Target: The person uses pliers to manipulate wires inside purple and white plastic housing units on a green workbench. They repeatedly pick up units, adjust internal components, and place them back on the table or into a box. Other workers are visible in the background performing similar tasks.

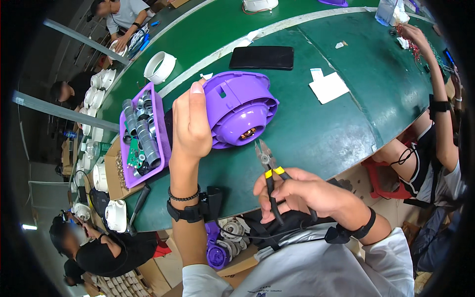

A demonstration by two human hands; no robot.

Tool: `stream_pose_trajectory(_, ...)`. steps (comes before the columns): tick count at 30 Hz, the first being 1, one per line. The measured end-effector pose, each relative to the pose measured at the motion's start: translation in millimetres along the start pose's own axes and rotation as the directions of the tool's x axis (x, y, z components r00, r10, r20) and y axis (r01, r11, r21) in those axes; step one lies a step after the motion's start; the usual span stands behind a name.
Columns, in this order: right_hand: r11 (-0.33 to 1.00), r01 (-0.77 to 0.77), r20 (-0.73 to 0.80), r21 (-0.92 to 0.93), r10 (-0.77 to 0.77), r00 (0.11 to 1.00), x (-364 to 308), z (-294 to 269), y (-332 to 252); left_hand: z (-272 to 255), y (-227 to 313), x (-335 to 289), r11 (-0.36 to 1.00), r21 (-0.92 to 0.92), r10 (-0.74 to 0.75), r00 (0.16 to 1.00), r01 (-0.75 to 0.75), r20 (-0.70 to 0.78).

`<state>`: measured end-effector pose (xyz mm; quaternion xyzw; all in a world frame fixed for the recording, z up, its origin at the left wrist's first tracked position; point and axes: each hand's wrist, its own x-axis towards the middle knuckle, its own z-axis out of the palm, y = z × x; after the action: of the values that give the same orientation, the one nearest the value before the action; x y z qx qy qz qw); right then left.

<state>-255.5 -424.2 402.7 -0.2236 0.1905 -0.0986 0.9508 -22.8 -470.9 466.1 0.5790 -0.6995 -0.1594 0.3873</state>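
My left hand (192,126) is closed around the left side of a purple plastic housing (235,96), a round, stepped shell held tilted above the green table. Copper-coloured metal (248,133) shows through the round hole in its end. In my right hand (309,193) is a pair of cutting pliers (266,159) with black and yellow handles. Their jaws point up, slightly parted, just below the housing's lower edge; whether they touch it I cannot tell. Part of the housing's left side is hidden behind my left hand.
Left of my left forearm stands a purple basket (126,163) of metal rings and green circuit boards. Beyond the housing lie a black phone (261,57) and white cards (330,89). A white ring (160,67) sits further left. At right, a co-worker's hand (413,37) touches red wires.
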Motion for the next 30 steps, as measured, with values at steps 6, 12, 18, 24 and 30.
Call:
stream_pose_trajectory(6,1.000,0.006,0.063,0.014,-0.007,0.998,3.1,1.6,-18.7,-0.2,-14.0,-3.7,0.994,0.078,0.085,0.996,-0.081,-0.041)
stream_pose_trajectory(12,0.976,-0.007,0.265,0.217,-0.052,0.963,17.6,-12.2,-12.8,5.3,-14.0,-3.4,0.992,-0.119,0.033,0.997,-0.041,-0.072)
stream_pose_trajectory(18,0.951,-0.013,0.357,0.308,-0.103,0.928,29.6,-19.0,-2.5,7.4,-17.7,-4.2,0.970,-0.237,0.025,0.995,-0.049,-0.101)
stream_pose_trajectory(24,0.939,-0.007,0.289,0.343,-0.098,0.952,27.8,-7.1,3.6,5.0,-19.8,-4.3,0.980,-0.190,0.041,0.996,-0.055,-0.080)
stream_pose_trajectory(30,0.969,-0.023,0.114,0.248,-0.005,0.994,16.6,0.6,1.0,-2.6,-15.3,-1.0,0.997,-0.042,0.065,0.995,-0.062,0.072)
